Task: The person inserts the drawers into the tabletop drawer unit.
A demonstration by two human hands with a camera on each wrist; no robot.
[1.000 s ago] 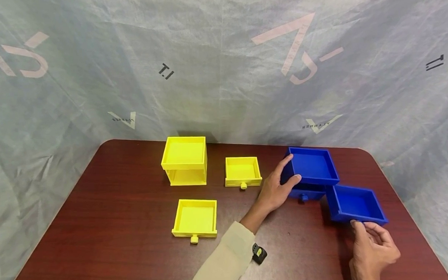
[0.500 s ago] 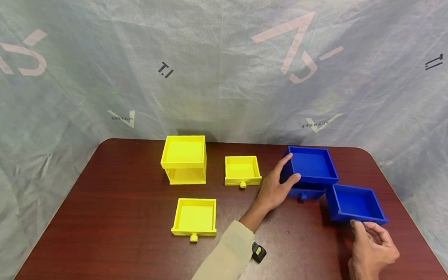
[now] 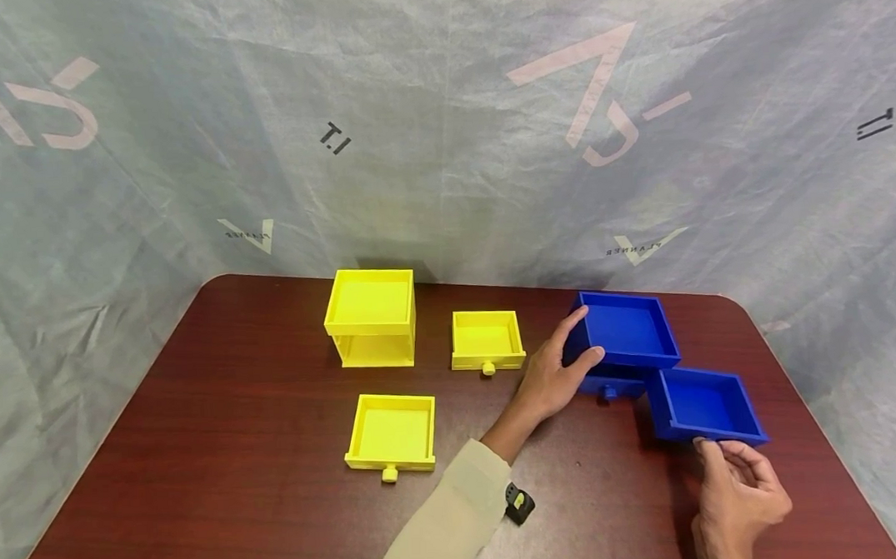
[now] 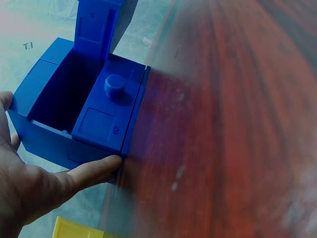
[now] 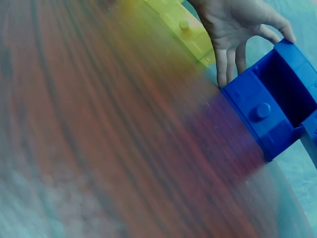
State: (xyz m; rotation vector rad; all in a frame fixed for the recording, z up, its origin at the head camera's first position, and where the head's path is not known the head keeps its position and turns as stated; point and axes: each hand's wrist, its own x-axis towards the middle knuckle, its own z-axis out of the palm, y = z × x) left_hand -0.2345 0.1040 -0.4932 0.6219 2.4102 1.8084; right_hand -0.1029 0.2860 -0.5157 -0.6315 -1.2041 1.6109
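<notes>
In the head view my left hand (image 3: 553, 375) holds the left side of a small blue drawer cabinet (image 3: 630, 330), its thumb at the top front corner. A lower drawer with a round knob (image 4: 115, 85) sits inside the cabinet, and the slot above it is open and dark. My right hand (image 3: 738, 492) pinches the front of a second blue drawer (image 3: 712, 405), fingertips where its knob would be; the knob is hidden. That drawer is held in front of the cabinet, to the right, its back left corner overlapping the cabinet's front. The right wrist view does not show the right hand.
Left of the blue cabinet stands a yellow cabinet (image 3: 370, 304) with an open front. Two yellow drawers with knobs lie on the brown table (image 3: 238, 455), one small drawer (image 3: 485, 336) near the left hand, one larger drawer (image 3: 390, 432) nearer. A grey sheet (image 3: 442, 146) hangs behind.
The right hand and the blue drawer have shifted slightly left, toward the cabinet's front. The left hand keeps its place on the cabinet.
</notes>
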